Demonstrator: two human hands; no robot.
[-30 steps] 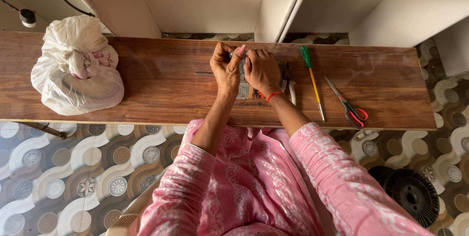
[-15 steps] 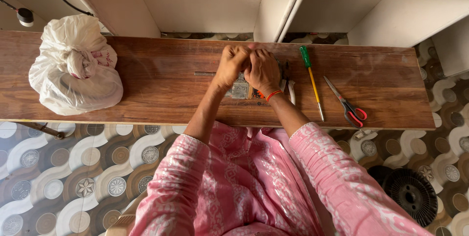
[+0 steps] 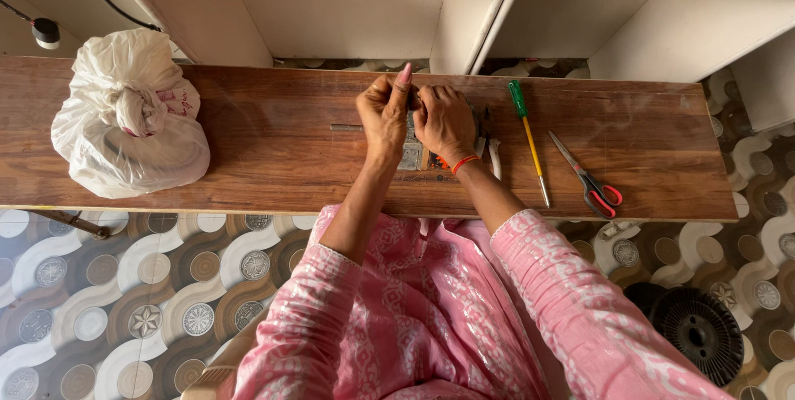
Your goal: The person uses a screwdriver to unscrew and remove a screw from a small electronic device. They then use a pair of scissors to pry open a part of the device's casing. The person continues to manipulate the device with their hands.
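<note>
Under both hands, small grey item, seemingly pinched.

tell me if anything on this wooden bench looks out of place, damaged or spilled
Nothing stands out. The long brown wooden board shows no spill. The knotted white plastic bag, green-handled screwdriver and red-handled scissors lie apart, intact. Left hand and right hand meet over a small flat grey piece, mostly hidden.

Matt wooden board; crinkled glossy plastic bag
</note>
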